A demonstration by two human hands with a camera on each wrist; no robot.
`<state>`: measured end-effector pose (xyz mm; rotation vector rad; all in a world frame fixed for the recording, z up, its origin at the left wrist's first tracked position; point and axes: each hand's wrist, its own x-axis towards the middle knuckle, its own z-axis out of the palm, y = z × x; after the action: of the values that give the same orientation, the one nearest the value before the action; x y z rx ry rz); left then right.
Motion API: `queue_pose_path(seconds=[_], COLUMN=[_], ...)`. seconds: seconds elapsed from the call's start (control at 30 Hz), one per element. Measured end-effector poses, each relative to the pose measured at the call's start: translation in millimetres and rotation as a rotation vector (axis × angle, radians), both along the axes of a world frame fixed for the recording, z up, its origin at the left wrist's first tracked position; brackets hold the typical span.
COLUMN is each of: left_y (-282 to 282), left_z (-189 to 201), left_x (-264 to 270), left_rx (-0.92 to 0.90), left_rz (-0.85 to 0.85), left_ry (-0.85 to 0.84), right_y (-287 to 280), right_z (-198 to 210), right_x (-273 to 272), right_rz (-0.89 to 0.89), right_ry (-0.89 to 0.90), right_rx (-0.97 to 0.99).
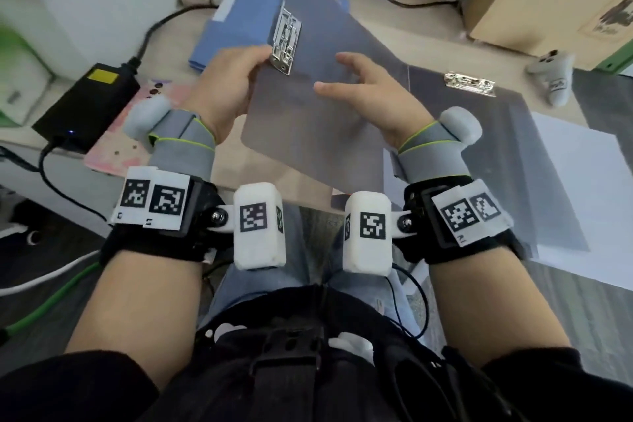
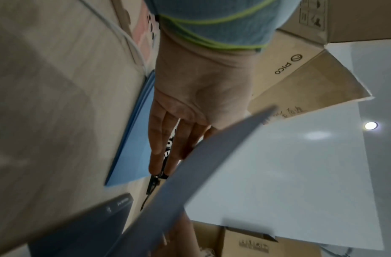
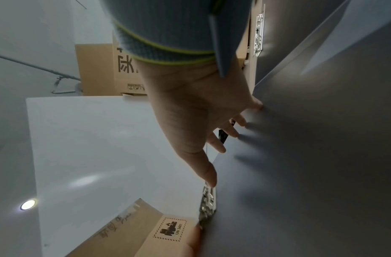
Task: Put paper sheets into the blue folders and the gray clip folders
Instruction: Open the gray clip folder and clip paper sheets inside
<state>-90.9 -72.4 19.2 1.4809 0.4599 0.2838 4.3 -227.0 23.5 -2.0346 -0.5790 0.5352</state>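
A gray clip folder hangs tilted above the desk, its metal clip at the far left edge. My left hand pinches that edge just below the clip, thumb on top and fingers straight underneath. My right hand lies spread on the folder's face, its fingertips touching the gray surface. A second gray clip folder lies flat on the right, over white paper sheets. Blue folders lie behind the lifted folder.
A black power adapter with cables sits at the left beside a pink board. Cardboard boxes stand at the back right, with a gray controller in front of them. The desk's front edge runs just below my wrists.
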Motion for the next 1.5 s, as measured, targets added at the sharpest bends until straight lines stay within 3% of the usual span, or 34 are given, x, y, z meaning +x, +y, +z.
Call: queue_pose_path(seconds=[0.23, 0.47, 0.6, 0.7, 0.9, 1.17, 1.33, 1.5], left_y=[15, 19, 23, 31, 18, 32, 28, 28], left_z=[-16, -26, -37, -59, -49, -53, -53, -51], left_x=[-10, -5, -1, 12, 18, 27, 37, 61], left_rx=[-0.001, 0.079, 0.091, 0.045, 0.059, 0.028, 0.168, 0.259], left_rz=[-0.032, -0.145, -0.071, 0.076, 0.177, 0.112, 0.368, 0.430], left_ry=[0.160, 0.244, 0.291, 0.281, 0.263, 0.435, 0.227, 0.154], right_y=[0, -4, -4, -3, -2, -6, -5, -10], right_z=[-19, -36, -42, -45, -45, -46, -44, -46], right_x=[25, 35, 34, 33, 34, 34, 35, 37], right_rz=[-0.098, -0.143, -0.129, -0.094, -0.086, -0.086, -0.088, -0.090], right_ry=[0.035, 0.070, 0.037, 0.043, 0.063, 0.117, 0.126, 0.147], right_rx=[-0.094, -0.383, -0.461, -0.527, -0.542, -0.485, -0.465, -0.405])
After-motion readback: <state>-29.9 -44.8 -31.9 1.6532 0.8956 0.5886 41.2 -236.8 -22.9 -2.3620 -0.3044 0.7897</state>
